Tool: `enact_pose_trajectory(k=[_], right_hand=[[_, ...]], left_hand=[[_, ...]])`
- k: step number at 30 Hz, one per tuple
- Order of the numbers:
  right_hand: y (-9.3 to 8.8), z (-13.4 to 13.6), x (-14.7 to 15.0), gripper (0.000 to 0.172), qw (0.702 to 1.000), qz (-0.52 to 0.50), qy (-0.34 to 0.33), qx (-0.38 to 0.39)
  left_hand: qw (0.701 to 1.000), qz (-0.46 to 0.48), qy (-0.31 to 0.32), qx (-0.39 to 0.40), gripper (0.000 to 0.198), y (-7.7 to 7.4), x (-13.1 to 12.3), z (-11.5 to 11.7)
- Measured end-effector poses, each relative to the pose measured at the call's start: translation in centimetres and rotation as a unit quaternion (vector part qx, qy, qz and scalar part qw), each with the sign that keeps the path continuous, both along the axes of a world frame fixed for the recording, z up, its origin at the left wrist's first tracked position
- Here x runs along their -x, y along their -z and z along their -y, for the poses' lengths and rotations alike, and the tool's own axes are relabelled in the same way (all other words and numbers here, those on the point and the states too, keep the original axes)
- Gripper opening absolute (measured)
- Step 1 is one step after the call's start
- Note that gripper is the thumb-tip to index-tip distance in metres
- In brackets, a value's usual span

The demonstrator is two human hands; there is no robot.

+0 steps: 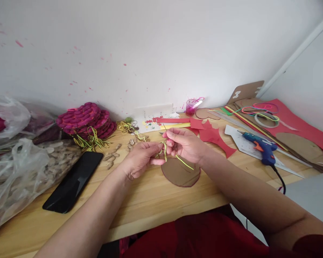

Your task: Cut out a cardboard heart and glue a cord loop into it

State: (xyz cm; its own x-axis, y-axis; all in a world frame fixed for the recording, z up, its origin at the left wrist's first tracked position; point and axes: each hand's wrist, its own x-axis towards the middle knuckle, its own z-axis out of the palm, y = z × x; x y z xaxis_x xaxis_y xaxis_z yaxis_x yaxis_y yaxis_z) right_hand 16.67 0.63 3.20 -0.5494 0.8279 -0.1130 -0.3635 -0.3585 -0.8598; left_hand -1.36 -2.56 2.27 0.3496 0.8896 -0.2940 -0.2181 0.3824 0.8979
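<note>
My left hand [141, 157] and my right hand [184, 145] meet over the wooden table [140, 200], both pinched on a thin yellow-green cord [165, 152] that loops between the fingers and trails to the right. Just under the hands lies a round brown cardboard disc [181, 173]. The fingers of both hands are closed on the cord.
A black phone [74, 181] lies left of my hands. Stacked magenta woven discs [84, 120], more cord bundles [91, 141] and plastic bags [18, 172] stand at the left. Red paper cutouts [214, 138], a blue glue gun [260, 147], a tape roll [266, 120] and cardboard lie right.
</note>
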Motion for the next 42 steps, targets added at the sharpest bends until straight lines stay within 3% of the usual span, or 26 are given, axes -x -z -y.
enact_pose_trajectory(k=[11, 17, 30, 42], right_hand=[[0.18, 0.03, 0.16, 0.024, 0.998, -0.044, 0.040, 0.003], [-0.15, 0.11, 0.14, 0.018, 0.997, -0.063, 0.043, 0.018], [-0.25, -0.08, 0.00, 0.020, 0.996, -0.051, 0.071, -0.004], [0.21, -0.02, 0.12, 0.020, 0.997, -0.057, 0.049, -0.010]], left_hand=[[0.997, 0.040, 0.005, 0.069, 0.030, -0.36, -0.46, 0.12], [0.996, 0.039, 0.034, 0.068, 0.036, -0.35, -0.37, 0.21], [0.996, 0.019, 0.064, 0.062, 0.024, -0.23, -0.22, 0.46], [0.997, -0.006, 0.045, 0.057, 0.030, -0.10, -0.60, 0.40]])
